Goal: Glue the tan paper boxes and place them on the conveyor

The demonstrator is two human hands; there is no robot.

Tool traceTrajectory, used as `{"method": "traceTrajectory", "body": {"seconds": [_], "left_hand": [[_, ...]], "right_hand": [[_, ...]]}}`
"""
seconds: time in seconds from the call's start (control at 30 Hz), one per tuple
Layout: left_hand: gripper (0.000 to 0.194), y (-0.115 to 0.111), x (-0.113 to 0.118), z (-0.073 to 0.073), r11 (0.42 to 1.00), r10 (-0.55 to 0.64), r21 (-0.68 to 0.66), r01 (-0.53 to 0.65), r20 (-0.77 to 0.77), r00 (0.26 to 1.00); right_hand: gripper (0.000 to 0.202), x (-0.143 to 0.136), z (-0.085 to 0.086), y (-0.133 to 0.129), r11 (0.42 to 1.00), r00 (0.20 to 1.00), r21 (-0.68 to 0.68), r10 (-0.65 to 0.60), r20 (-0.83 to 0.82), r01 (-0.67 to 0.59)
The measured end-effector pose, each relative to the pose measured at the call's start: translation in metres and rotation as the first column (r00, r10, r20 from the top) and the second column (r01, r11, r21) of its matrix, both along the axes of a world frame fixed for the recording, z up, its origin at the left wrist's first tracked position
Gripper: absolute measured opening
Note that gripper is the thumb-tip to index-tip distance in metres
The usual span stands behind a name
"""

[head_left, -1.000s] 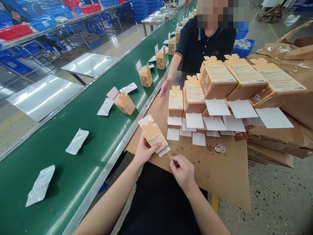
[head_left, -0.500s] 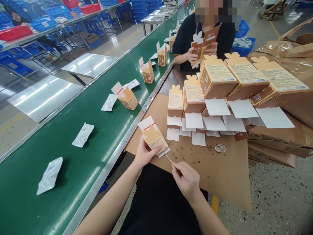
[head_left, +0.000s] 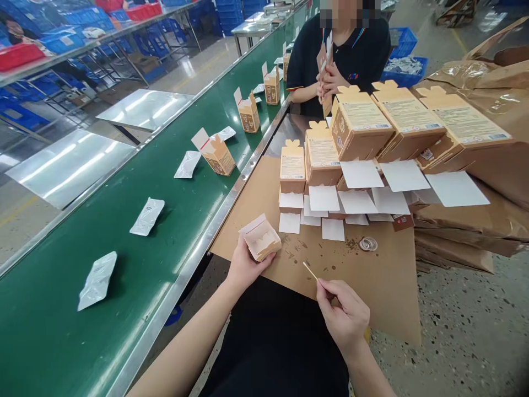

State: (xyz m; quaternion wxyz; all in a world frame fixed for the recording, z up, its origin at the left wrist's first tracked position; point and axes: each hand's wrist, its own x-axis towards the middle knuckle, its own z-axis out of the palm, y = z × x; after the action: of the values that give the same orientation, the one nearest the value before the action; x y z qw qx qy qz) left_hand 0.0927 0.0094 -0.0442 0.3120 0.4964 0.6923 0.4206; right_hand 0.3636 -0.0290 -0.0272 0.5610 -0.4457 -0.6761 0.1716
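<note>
My left hand (head_left: 247, 266) is closed around a small carton (head_left: 262, 241), whose open top tilts toward me and shows its pale inside. Pinched in my right hand (head_left: 345, 309) is a cotton swab (head_left: 311, 271), its tip pointing up and left, apart from the carton. Brown spots mark the cardboard sheet (head_left: 384, 292) beneath. Beyond the spots sits a small clear plastic cup (head_left: 368, 244). Several more cartons (head_left: 293, 165) lie stacked ahead on their sides, white flaps hanging toward me.
A green conveyor belt (head_left: 136, 275) runs along the left, carrying silvery pouches (head_left: 97, 280) and upright open cartons (head_left: 219, 157). Across the table a co-worker (head_left: 336, 66) holds a folded carton. Brown paper-wrapped bundles (head_left: 467, 231) lie at the right.
My left hand has tipped the carton so its open top faces me. My right hand has drawn the swab away to the right. Pouches on the belt have shifted away from me.
</note>
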Motion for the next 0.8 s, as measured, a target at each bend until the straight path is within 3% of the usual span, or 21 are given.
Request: {"method": "traceTrajectory", "body": {"seconds": [0.13,0.27,0.47,0.57,0.63,0.7,0.77,0.8], "left_hand": [[0.075,-0.003,-0.052,0.016,0.964,0.265,0.049,-0.261,-0.166,0.95],[0.087,-0.006,-0.115,0.027,0.846,0.53,0.062,-0.529,-0.193,0.826],[0.083,0.022,-0.174,0.025,0.743,0.669,0.062,-0.666,-0.07,0.74],[0.083,0.034,-0.191,0.024,0.741,0.671,0.016,-0.671,-0.046,0.74],[0.09,0.031,-0.193,0.021,0.73,0.684,0.031,-0.683,-0.032,0.729],[0.094,0.021,-0.187,0.015,0.674,0.734,0.163,-0.72,-0.045,0.677],[0.083,0.014,-0.172,0.009,0.576,0.787,0.378,-0.725,-0.016,0.617],[0.073,0.015,-0.161,0.007,0.546,0.78,0.459,-0.701,0.028,0.626]], "right_hand": [[0.025,0.003,0.004,-0.003,1.0,1.0,0.005,-0.017,0.0,0.017],[0.024,0.013,0.001,-0.008,0.999,0.999,0.002,-0.044,0.014,0.044],[0.023,0.014,0.001,-0.005,0.998,0.998,-0.005,-0.058,0.037,0.059],[0.023,0.017,0.002,-0.002,0.998,0.997,0.012,-0.062,0.048,0.062],[0.022,0.025,0.001,-0.002,0.996,0.994,0.019,-0.093,0.057,0.092],[0.021,0.036,0.001,-0.005,0.991,0.989,0.028,-0.135,0.066,0.134],[0.02,0.047,0.001,-0.009,0.985,0.983,0.037,-0.168,0.068,0.166],[0.02,0.052,0.001,-0.01,0.983,0.981,0.04,-0.183,0.068,0.181]]}}
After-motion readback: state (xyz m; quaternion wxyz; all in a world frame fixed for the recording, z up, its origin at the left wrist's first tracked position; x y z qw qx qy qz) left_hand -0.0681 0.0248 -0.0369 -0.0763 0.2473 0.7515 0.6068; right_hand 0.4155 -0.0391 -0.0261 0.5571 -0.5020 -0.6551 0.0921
